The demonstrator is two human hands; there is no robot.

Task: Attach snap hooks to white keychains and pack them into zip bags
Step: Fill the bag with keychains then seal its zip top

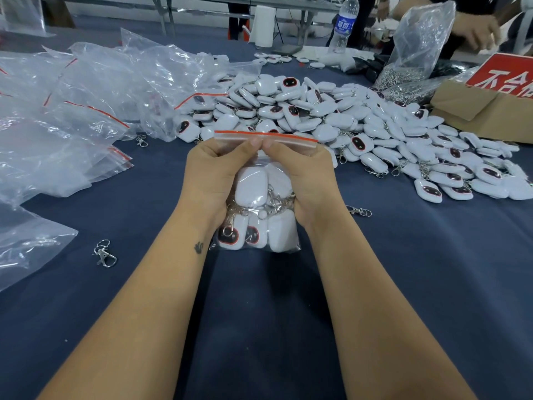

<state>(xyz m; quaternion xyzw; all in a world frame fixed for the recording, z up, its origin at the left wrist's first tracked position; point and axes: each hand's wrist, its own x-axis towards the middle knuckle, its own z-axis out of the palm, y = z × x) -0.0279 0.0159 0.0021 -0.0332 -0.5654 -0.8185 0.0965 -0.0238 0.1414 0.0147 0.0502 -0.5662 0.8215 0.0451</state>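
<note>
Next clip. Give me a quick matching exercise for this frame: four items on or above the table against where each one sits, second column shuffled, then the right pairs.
Items:
1. filled zip bag
2. water bottle
3. cardboard box
4. loose snap hook

Places:
A. on the blue cloth left of the left forearm
B. far right edge, behind the keychain pile
C. held between left hand and right hand
D. standing upright at the far side of the table

Pairs: 1-C, 2-D, 3-B, 4-A

Keychain pile (331, 116) lies behind the held zip bag (259, 197), empty bags (72, 111) left.
</note>
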